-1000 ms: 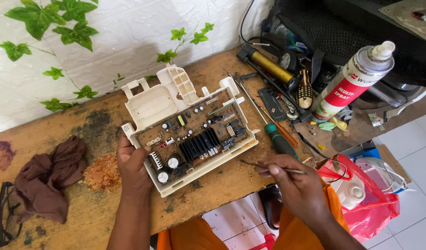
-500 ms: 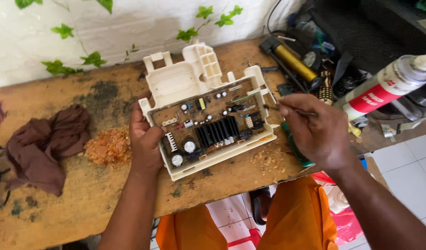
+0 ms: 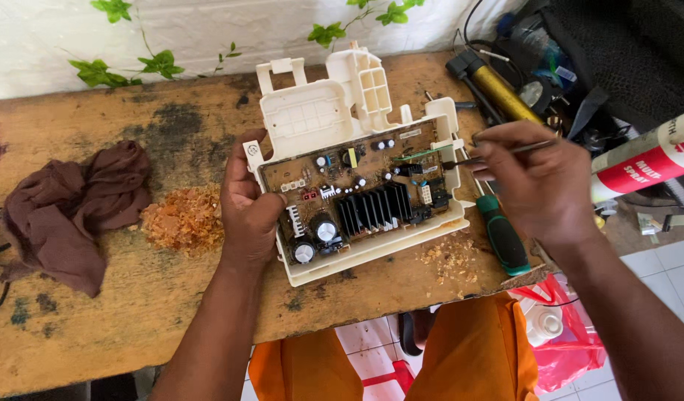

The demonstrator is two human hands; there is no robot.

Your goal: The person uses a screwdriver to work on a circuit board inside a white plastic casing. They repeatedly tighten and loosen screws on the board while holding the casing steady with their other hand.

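We work on a circuit board (image 3: pixel 357 197) in its white tray (image 3: pixel 342 111) on the bench (image 3: pixel 97 312).
Our left hand (image 3: pixel 247 208) grips the tray's left edge; right hand (image 3: pixel 539 182) fingers pinch tweezers (image 3: pixel 498 151), tip touching the board's right side.

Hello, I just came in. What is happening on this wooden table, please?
A person sits at a worn wooden table and works on a circuit board that lies in a cream plastic housing. The left hand steadies the housing at its left edge. The right hand holds thin tweezers, tip at the board's right side. A green-handled screwdriver lies beside it. A brown cloth and a pile of orange crumbs lie to the left.
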